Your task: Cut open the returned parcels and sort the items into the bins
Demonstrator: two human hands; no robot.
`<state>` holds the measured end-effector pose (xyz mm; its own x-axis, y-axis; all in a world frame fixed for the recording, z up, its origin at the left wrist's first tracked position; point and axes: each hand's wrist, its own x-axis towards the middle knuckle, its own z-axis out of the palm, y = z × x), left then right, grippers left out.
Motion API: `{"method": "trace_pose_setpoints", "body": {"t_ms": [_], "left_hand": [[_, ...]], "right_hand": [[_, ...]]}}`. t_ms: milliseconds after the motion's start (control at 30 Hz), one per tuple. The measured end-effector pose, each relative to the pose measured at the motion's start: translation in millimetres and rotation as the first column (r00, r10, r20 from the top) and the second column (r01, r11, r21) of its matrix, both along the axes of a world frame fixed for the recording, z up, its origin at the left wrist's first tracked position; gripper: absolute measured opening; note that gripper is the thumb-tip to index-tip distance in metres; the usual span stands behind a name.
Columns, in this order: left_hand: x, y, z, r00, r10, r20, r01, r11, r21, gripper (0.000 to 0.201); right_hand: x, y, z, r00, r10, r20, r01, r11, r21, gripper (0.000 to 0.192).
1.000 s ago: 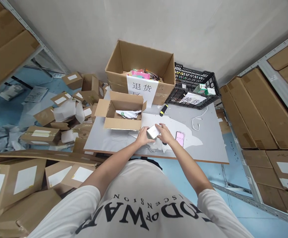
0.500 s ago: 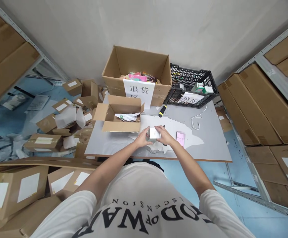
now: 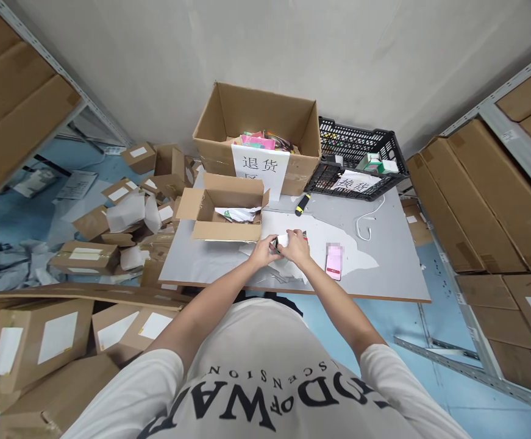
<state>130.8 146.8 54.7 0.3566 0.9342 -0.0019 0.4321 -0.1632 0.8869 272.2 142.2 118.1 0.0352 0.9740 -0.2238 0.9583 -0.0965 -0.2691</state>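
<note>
Close to the table's front edge, my left hand [image 3: 264, 252] is closed around the left side of a small white box [image 3: 283, 240]. My right hand [image 3: 296, 247] grips the same box from the right, its fingers across the top. Most of the box is hidden by my fingers; a dark patch shows at its left side. Beneath my hands lies a torn white sheet [image 3: 359, 258]. A phone [image 3: 333, 263] with a pink screen rests to the right of my right hand. An opened carton [image 3: 226, 230] with a white plastic packet [image 3: 238, 214] inside stands left of my hands.
At the back stand a large carton [image 3: 210, 156] of colourful packages and a black crate [image 3: 324, 177] with small boxes. A yellow-black utility knife [image 3: 302, 205] and a white cable [image 3: 362, 224] lie on the table [image 3: 397, 268]. Cartons crowd the floor at left; shelving [image 3: 494, 341] stands at right.
The small box has been turned, and my right hand's fingers have moved over its top, covering more of it. The phone screen now shows a red bar at its bottom.
</note>
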Motion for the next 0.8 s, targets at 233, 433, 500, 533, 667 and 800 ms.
{"method": "trace_pose_setpoints", "body": {"t_ms": [233,433,500,533,667,800], "left_hand": [[0,-2,2.2,1.000,0.020,-0.017,-0.020,1.000,0.008,0.076],[-2,-1,-1.6,1.000,0.013,-0.010,-0.013,1.000,-0.025,0.081],[-3,-1,-1.7,1.000,0.010,-0.025,-0.011,1.000,-0.023,0.081],[-3,-1,-1.3,0.999,0.008,-0.031,-0.009,1.000,-0.020,0.081],[-3,-3,1.7,0.999,-0.023,-0.045,0.024,1.000,0.010,0.083],[-1,-4,3.0,0.998,-0.033,-0.057,0.033,0.999,0.009,0.088]], "right_hand": [[-2,9,17.7,0.992,0.129,0.015,-0.128,0.991,-0.025,0.058],[64,11,17.8,0.857,0.047,-0.514,-0.069,0.997,-0.024,0.054],[79,1,4.4,0.823,-0.028,-0.568,0.040,0.999,0.009,0.055],[82,-4,-3.8,0.829,-0.059,-0.556,0.094,0.995,0.035,0.056],[78,-18,-27.7,0.929,-0.088,-0.359,0.168,0.966,0.197,0.053],[69,-19,-15.3,0.986,0.103,-0.133,-0.049,0.931,0.362,0.041]]}}
